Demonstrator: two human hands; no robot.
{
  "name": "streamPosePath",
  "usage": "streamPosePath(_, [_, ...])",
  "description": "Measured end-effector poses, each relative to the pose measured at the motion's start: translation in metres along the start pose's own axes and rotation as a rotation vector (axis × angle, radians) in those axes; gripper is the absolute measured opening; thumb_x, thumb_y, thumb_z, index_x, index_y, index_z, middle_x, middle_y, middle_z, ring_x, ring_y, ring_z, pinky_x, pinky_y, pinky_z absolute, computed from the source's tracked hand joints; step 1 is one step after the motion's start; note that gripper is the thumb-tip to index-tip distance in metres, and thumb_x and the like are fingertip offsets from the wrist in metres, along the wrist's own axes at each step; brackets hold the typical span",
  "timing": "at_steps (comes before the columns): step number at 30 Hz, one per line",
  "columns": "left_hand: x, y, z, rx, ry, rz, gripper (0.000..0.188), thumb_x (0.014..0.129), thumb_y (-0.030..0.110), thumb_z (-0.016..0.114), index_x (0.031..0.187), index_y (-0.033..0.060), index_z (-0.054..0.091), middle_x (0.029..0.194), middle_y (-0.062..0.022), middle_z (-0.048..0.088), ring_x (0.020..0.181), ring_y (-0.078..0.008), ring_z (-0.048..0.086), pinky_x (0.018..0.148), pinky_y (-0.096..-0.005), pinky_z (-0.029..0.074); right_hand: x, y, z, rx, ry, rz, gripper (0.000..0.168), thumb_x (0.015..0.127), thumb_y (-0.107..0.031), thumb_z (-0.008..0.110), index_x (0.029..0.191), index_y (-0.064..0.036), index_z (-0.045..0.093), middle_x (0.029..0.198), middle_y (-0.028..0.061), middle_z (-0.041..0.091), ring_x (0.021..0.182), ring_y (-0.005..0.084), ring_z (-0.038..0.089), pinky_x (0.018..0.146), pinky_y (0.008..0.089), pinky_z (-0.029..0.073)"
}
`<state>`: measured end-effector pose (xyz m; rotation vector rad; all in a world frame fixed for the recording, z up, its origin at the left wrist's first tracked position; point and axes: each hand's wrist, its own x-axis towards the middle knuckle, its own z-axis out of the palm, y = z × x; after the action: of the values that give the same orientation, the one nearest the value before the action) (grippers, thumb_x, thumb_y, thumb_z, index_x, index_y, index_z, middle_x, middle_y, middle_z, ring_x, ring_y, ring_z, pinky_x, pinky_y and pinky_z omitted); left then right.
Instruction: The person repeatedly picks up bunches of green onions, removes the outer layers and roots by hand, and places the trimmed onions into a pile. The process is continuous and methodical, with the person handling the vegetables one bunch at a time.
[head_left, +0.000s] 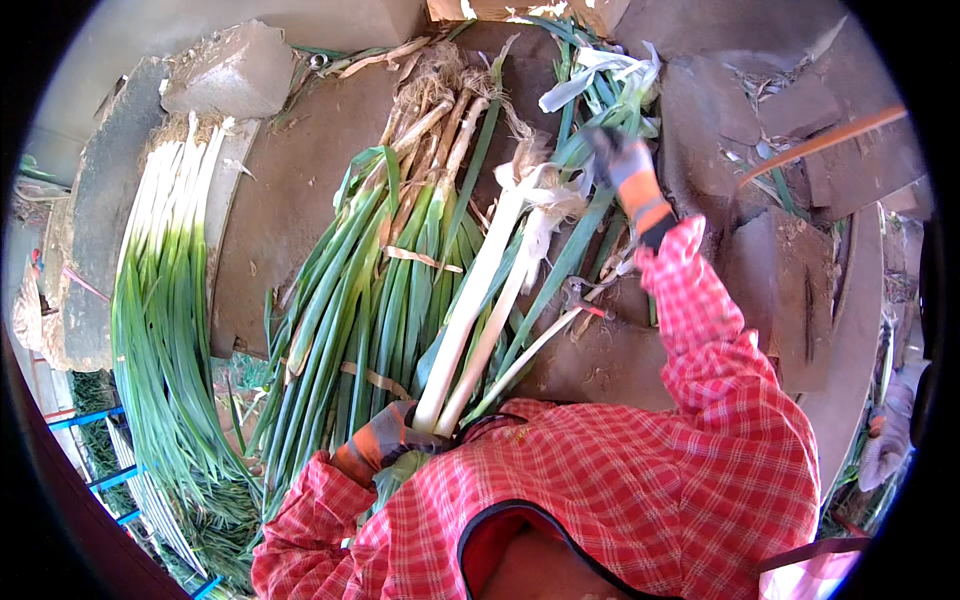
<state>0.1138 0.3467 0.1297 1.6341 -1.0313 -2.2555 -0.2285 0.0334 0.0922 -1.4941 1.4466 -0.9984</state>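
Observation:
My left hand (390, 441), in a grey and orange glove, is closed around two thick leeks (476, 300), whose white stalks point up and away. My right hand (626, 169), gloved and blurred, is at the green leaves and loose peeled skins (600, 82) at the upper right; whether it grips any is unclear. Beside the held leeks lie tied bundles of untrimmed leeks (405, 240) with brown, rooty ends. At the left rests a neat row of cleaned leeks (169, 195), white ends away from me. A small red-handled tool (589, 300) lies right of the held leeks.
A block (229, 71) stands behind the cleaned leeks. Brown sheets (262, 225) cover the work surface, with leaf scraps on them. An orange-brown curved strip (825, 142) juts in from the right. Blue-banded racks (112, 476) and more greens are at lower left.

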Motion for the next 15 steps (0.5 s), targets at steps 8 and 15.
streamPosePath(8, [0.002, -0.016, 0.002, 0.031, -0.033, 0.084, 0.045, 0.066, 0.009, 0.081, 0.106, -0.0022, 0.063, 0.096, -0.0057, 0.066, 0.084, -0.012, 0.06, 0.08, -0.028, 0.049, -0.058, -0.011, 0.065, 0.844, 0.016, 0.155, 0.015, 0.081, -0.01, 0.064, 0.088, -0.001, 0.054, 0.078, 0.0088, 0.058, 0.071, 0.0146, 0.055, 0.056, 0.025, 0.044])
streamPosePath(15, [-0.002, -0.049, 0.005, 0.017, -0.104, 0.074, 0.054, 0.064, 0.013, 0.083, 0.112, -0.001, 0.06, 0.104, -0.0078, 0.065, 0.093, -0.0141, 0.059, 0.087, -0.031, 0.046, -0.022, 0.006, -0.034, 0.388, 0.022, 0.206, 0.024, 0.089, -0.026, 0.059, 0.097, -0.004, 0.061, 0.075, 0.0054, 0.066, 0.053, 0.01, 0.055, 0.046, 0.0233, 0.042])
